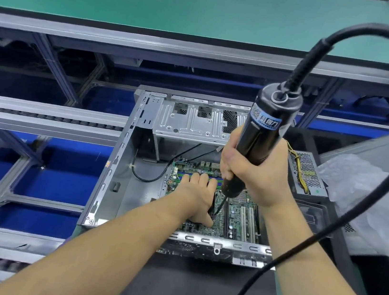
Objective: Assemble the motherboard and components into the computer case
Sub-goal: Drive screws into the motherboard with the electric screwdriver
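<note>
Holding the screwdriver (259, 141) upright in our right hand (257, 173), fingers wrapped around its body, we aim the bit down at the motherboard (236, 215), which already lies inside the case (116, 161). Our left hand (197, 197) lies flat on the board, fingers straight and the thumb beside the bit, probably to stop the board from shifting while the screw goes in

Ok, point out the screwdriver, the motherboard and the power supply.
screwdriver (261, 141), head view, black barrel above the grip.
motherboard (236, 218), head view, green area beside the white slots.
power supply (308, 172), head view, perforated top.
</note>
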{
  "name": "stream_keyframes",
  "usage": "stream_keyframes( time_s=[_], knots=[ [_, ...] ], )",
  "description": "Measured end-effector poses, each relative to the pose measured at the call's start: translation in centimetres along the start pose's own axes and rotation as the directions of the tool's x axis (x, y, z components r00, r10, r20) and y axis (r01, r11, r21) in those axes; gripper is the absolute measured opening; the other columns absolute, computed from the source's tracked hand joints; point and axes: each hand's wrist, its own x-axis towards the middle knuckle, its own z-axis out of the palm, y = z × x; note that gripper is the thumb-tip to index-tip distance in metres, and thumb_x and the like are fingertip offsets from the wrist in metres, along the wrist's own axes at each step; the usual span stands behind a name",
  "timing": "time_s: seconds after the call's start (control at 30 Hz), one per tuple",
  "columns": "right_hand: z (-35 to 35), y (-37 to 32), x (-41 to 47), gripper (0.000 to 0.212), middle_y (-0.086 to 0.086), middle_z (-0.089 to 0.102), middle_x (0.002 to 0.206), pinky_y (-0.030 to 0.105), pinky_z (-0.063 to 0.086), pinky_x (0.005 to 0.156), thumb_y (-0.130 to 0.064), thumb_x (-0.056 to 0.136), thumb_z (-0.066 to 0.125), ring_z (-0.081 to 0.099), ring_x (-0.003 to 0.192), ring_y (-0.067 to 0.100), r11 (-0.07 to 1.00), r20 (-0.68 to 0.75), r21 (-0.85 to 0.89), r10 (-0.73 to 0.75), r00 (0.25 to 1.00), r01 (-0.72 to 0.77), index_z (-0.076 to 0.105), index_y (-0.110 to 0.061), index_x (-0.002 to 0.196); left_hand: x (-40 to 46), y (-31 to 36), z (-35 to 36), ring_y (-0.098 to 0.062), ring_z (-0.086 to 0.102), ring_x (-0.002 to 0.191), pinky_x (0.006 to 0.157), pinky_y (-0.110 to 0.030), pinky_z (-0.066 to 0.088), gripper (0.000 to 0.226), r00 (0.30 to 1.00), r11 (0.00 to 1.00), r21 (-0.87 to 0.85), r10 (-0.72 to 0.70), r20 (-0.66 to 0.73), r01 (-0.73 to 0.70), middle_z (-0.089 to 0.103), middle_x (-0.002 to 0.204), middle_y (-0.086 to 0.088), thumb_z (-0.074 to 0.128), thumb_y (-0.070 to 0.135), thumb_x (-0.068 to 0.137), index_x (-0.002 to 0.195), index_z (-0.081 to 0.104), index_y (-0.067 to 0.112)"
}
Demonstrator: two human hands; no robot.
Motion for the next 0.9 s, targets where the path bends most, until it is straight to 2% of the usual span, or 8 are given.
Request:
stream_keyframes(
  time_s=[0.13, 0.27, 0.43, 0.6, 0.77, 0.9],
  knots=[
    [-0.01, -0.09, 0.15, 0.036, 0.013, 0.051, 0.054, 0.055, 0.043, 0.047, -0.023, 0.074, 0.073, 0.048, 0.047, 0.032, 1.0, 0.017, -0.004, -0.003, 1.0, 0.003, 0.051, 0.004, 0.066, -0.08, -0.03, -0.03, -0.04, 0.028, 0.129, 0.106, -0.056, 0.026, 0.109, 1.0, 1.0, 0.002, -0.002, -0.003, 0.002, 0.023, 0.146, -0.02, 0.06, 0.072, 0.074, 0.146, 0.02, 0.001],
    [-0.31, -0.08, -0.32, 0.031, 0.014, 0.05, 0.053, 0.052, 0.044, 0.047, -0.023, 0.074, 0.072, 0.047, 0.044, 0.031, 1.0, -0.016, 0.022, -0.002, 1.0, 0.002, 0.052, 0.0, 0.066, -0.25, 0.05, 0.06, -0.04, 0.029, 0.129, 0.105, -0.055, 0.027, 0.109, 1.0, 1.0, 0.003, -0.001, -0.028, 0.001, 0.023, 0.147, -0.02, 0.06, 0.072, 0.074, 0.146, 0.017, 0.003],
    [-0.34, 0.19, -0.33, 0.028, 0.014, 0.052, 0.053, 0.049, 0.043, 0.046, -0.02, 0.074, 0.07, 0.047, 0.044, 0.031, 0.999, 0.028, 0.045, 0.001, 1.0, -0.002, 0.054, 0.001, 0.066, -0.15, 0.12, -0.03, -0.04, 0.028, 0.127, 0.106, -0.056, 0.025, 0.102, 1.0, 0.999, 0.038, 0.005, 0.001, -0.005, 0.025, 0.145, -0.021, 0.056, 0.072, 0.078, 0.143, 0.028, -0.001],
    [-0.34, 0.19, -0.55, 0.024, 0.01, 0.053, 0.053, 0.043, 0.043, 0.049, -0.019, 0.073, 0.069, 0.048, 0.043, 0.029, 0.997, 0.021, 0.078, 0.0, 1.0, -0.002, 0.055, 0.0, 0.072, -0.22, 0.1, 0.12, -0.04, 0.029, 0.125, 0.104, -0.056, 0.027, 0.104, 1.0, 1.0, 0.029, 0.002, -0.005, -0.001, 0.025, 0.143, -0.021, 0.055, 0.073, 0.077, 0.144, 0.025, -0.002],
    [-0.25, 0.0, -0.61, 0.03, 0.02, 0.049, 0.054, 0.053, 0.044, 0.044, -0.021, 0.072, 0.071, 0.048, 0.043, 0.031, 0.998, 0.018, 0.063, 0.012, 1.0, -0.013, 0.053, 0.003, 0.071, -0.23, 0.06, -0.06, -0.038, 0.03, 0.124, 0.104, -0.055, 0.027, 0.1, 1.0, 1.0, 0.012, 0.005, 0.005, -0.005, 0.027, 0.141, -0.018, 0.057, 0.072, 0.076, 0.141, 0.03, 0.001],
    [-0.04, -0.19, -0.13, 0.034, 0.013, 0.054, 0.057, 0.045, 0.046, 0.052, -0.027, 0.072, 0.079, 0.052, 0.047, 0.029, 0.999, 0.035, 0.042, 0.025, 0.999, -0.026, 0.056, -0.002, 0.072, -0.51, -0.17, -0.22, -0.037, 0.031, 0.123, 0.104, -0.053, 0.028, 0.102, 1.0, 0.999, -0.037, 0.009, -0.017, -0.01, 0.029, 0.138, -0.015, 0.062, 0.07, 0.072, 0.142, 0.026, 0.005]
  ],
)
